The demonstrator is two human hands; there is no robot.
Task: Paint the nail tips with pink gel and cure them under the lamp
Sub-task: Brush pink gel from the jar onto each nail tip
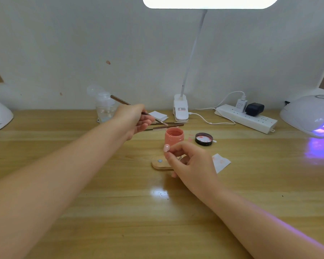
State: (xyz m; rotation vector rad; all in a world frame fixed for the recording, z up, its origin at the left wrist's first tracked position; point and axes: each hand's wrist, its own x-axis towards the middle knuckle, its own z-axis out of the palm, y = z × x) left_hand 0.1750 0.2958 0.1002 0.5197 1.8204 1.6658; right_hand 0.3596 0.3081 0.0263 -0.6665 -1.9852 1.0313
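The person's left hand (137, 118) grips a gel brush (138, 110) pen-fashion, handle angled up and back toward the wall, bristle end pointing down just above and beside the open mouth of the pink gel jar (174, 138); the likely intent is to load the bristles or bring them to the nail. The right hand (187, 161) pinches a nail tip (166, 147) between thumb and forefinger, pale pink face turned up and toward the brush, just in front of the jar; held this way, the tip presents its full surface to the bristles and sits near the gel supply.

Under the right hand lies a small wooden holder (160, 164) with a round metal stud, probably a rest for tips; how the tip attaches to it cannot be told. The jar's black lid (204, 139) lies inverted to the right of the jar, smeared inner face up, which keeps gel off the wooden table (101, 193). Two spare brushes (166, 126) lie behind the jar; a stained wipe (222, 162) lies to the right of the right hand, within reach for cleaning.

The curing lamp (310, 116) stands at the far right, violet light glowing from its opening onto the table, so it appears switched on and ready; a clip desk lamp (180, 109), a power strip (245, 117) and a clear pump bottle (103, 107) stand along the wall. Judgement: painting is in hand; curing of this tip is not yet done.
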